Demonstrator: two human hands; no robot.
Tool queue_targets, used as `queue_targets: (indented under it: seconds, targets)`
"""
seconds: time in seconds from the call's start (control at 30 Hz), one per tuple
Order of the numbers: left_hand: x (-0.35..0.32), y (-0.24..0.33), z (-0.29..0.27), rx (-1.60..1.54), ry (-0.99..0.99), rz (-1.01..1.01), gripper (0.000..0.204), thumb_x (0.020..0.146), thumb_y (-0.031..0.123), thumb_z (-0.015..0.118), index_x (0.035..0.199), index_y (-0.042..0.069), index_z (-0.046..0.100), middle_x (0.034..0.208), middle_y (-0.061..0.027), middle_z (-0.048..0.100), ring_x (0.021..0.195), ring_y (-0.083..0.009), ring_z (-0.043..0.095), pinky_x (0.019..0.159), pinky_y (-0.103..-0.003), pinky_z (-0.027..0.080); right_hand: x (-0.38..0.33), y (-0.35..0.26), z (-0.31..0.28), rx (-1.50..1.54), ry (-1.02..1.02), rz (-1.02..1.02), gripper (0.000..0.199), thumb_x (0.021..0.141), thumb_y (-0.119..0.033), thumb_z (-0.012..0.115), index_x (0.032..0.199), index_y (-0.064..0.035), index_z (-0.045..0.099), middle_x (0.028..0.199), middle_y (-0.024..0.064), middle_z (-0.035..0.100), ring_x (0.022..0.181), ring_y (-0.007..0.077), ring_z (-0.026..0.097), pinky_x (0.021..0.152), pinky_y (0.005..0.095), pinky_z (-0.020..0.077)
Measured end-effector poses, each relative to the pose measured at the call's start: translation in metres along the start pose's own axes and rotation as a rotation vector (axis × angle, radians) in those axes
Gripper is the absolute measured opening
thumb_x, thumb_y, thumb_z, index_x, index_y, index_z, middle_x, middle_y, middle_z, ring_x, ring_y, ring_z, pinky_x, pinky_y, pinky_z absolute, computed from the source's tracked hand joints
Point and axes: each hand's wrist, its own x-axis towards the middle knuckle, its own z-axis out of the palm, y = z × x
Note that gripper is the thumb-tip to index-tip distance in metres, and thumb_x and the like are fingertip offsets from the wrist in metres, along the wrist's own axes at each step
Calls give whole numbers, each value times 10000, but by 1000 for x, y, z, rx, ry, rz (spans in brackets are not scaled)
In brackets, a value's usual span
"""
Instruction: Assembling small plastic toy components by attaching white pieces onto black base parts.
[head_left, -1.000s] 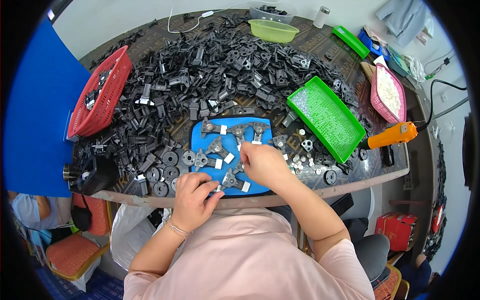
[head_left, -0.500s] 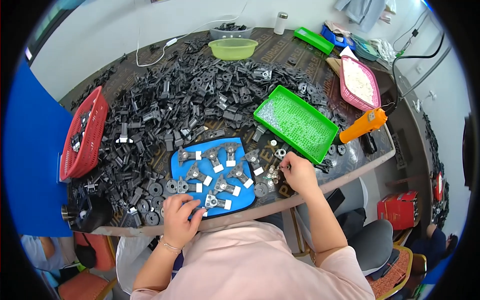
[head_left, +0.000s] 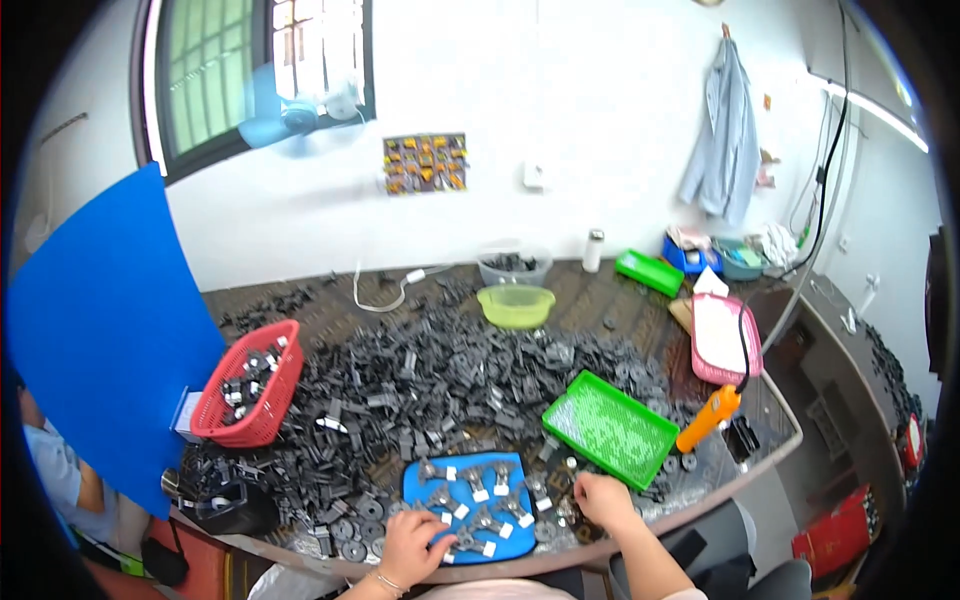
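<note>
On the blue mat (head_left: 415, 488) lie several black plastic parts (head_left: 485, 522) with white blocks at one end. My left hand (head_left: 412, 547) rests over the mat's near left corner, its fingers bent and its thumb apart, beside a part partly covered by the hand. Right of the mat, my right hand (head_left: 603, 500) is closed in a pinch above small metal pieces (head_left: 566, 508); whatever is between its fingertips is hidden. A large heap of loose black parts (head_left: 430, 370) spreads beyond the mat.
A green perforated tray (head_left: 610, 425) and an orange electric screwdriver (head_left: 708, 420) on a cord stand at the right. Farther right is a pink basket (head_left: 727, 375) of white pieces. At the left are a red basket (head_left: 250, 385) and a blue panel (head_left: 110, 330). Bowls (head_left: 515, 307) sit behind the heap.
The view has tilted upward, bringing the wall, window and fan in. Against the mat, my left hand has hardly moved. My right hand stays near the small metal pieces, with its fingers more curled.
</note>
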Motion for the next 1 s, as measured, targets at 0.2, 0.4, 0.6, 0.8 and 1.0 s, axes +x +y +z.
queue_targets:
  seconds: [0.2,0.4,0.6,0.8,1.0]
  targets:
    - [-10,14,-3,-51,-41,-36,189,761,241,757,882,107,699,914,-54,618,846,-260,566,767,-382,427,-20,-1,3,-35,-54,55,64,771,-154,592,823,-118,605,742,150,655,745,357,647,666,465,506]
    - [-15,12,1,-85,-67,-91,218,806,237,695,922,56,655,977,-133,583,930,-337,534,806,-428,424,-24,-7,-1,24,-93,119,149,736,-148,666,841,-71,593,767,140,654,773,350,639,688,441,505]
    - [-14,15,2,-77,-43,-59,221,791,235,710,922,64,659,964,-126,586,916,-336,535,801,-431,423,-25,3,4,48,-93,125,190,727,-127,681,870,-48,584,788,141,660,797,345,643,707,432,509]
    - [-20,21,-1,-105,-61,-60,217,785,233,713,906,61,661,962,-126,590,905,-344,536,801,-434,424,-37,2,8,60,-91,149,198,728,-104,673,891,-39,581,801,136,669,802,333,653,711,420,512]
    - [-10,19,-7,-88,-83,-58,188,759,237,755,880,102,704,910,-48,620,851,-247,573,771,-371,430,-25,0,1,126,-101,123,220,722,-92,688,904,-31,580,803,136,669,804,329,652,722,415,512]
